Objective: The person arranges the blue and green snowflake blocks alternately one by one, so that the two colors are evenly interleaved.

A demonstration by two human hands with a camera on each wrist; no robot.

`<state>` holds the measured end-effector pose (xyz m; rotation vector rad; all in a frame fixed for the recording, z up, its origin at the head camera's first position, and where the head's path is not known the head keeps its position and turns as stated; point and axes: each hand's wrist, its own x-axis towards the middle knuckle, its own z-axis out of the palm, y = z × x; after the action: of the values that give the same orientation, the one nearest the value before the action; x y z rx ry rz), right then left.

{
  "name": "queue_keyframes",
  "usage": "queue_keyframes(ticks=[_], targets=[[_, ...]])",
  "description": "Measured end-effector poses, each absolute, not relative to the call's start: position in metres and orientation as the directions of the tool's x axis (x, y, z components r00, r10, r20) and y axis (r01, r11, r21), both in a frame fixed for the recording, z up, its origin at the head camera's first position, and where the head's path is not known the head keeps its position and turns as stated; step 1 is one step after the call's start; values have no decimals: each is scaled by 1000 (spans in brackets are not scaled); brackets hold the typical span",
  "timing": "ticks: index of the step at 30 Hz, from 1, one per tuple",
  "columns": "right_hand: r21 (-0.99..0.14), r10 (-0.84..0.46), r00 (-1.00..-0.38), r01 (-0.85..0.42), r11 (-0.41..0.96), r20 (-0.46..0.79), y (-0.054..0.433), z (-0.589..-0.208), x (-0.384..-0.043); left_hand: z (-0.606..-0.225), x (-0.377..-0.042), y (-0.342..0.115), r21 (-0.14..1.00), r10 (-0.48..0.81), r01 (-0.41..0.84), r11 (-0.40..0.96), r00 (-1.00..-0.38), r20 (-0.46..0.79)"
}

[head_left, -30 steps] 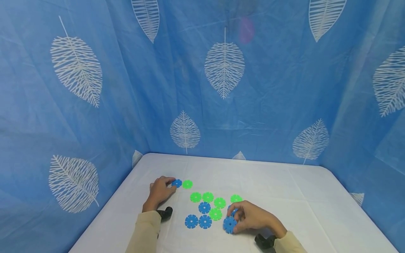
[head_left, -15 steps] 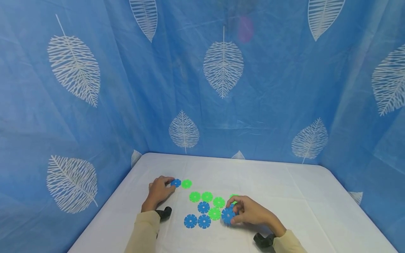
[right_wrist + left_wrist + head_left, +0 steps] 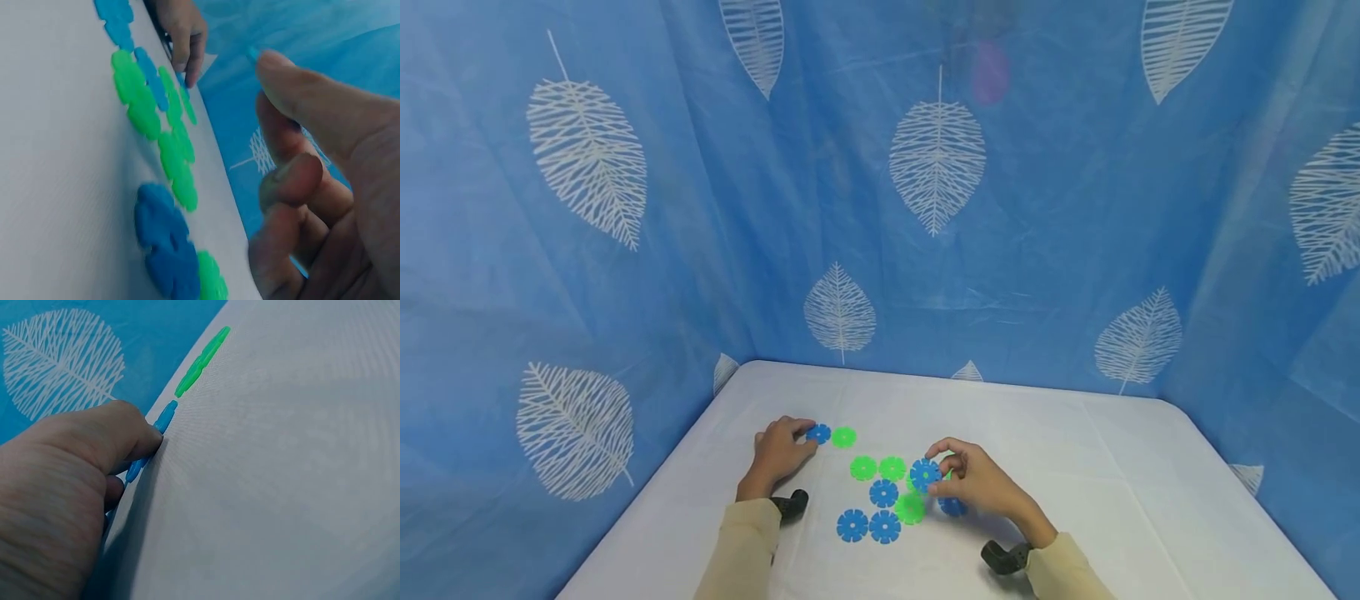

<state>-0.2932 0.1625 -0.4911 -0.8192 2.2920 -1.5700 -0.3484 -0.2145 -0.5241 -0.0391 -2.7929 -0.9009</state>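
I find my right hand (image 3: pixel 987 485) pinching a raised blue disc (image 3: pixel 918 472) between its fingers (image 3: pixel 946 445), off the counter (image 3: pixel 1075 467), at the right of the loose discs (image 3: pixel 887 472). My left hand (image 3: pixel 778 452), at far left, grips a second blue disc (image 3: pixel 822 434) lying just left of a far green disc (image 3: pixel 844 432). Step in hand, in my judgement: carrying the raised disc. The next move calls for a steady pinch and clearance over the discs beneath.

Soft, even light fills the head view, where a faint pink blotch (image 3: pixel 991 73) tints the far curtain (image 3: pixel 1052 208), while both wrist views are dimmer and bluish, the left hand (image 3: pixel 69 475) shadowing the white table (image 3: pixel 281 487) and the near blue disc (image 3: pixel 165 240) blurred in the right one.
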Motion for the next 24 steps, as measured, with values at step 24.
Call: queue_keyframes(ticks=[24], targets=[[-944,-313,-937,-232,236,152,101,-482,-337,-527,-350,-212,582,-60,71,810,-977,202]])
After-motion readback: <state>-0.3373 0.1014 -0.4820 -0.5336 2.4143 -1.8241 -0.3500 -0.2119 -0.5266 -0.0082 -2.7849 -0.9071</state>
